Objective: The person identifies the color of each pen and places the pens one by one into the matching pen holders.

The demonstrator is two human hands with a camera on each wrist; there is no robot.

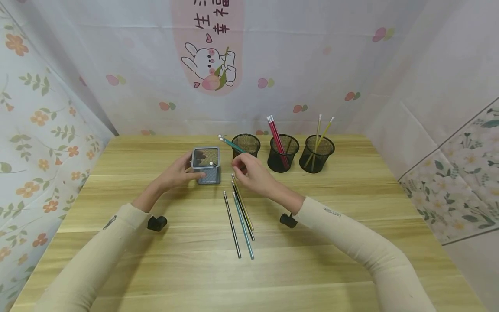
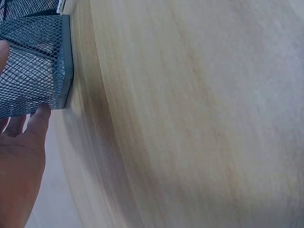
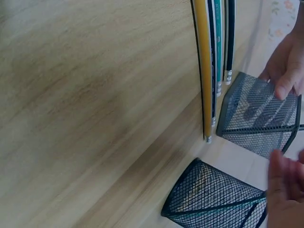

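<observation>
My left hand (image 1: 181, 172) grips a grey square mesh pen holder (image 1: 209, 174), thumb across its front and fingers at its side and back. A white pencil end (image 1: 211, 164) shows inside that holder. My right hand (image 1: 253, 173), fingers loosely bent and blurred in the right wrist view, is in front of the leftmost black round mesh cup (image 1: 249, 142); I see nothing held in it. Teal pencils (image 1: 231, 143) lean out of that cup to the left. Below the right hand, several loose pencils (image 1: 242, 216) in black, teal and yellow lie on the table.
To the right stand a black mesh cup with red pencils (image 1: 283, 160) and another with two yellow pencils (image 1: 316, 160). The wooden table (image 1: 195, 277) backs onto a printed curtain (image 1: 312, 65). Small black objects (image 1: 157, 223) show beside both wrists.
</observation>
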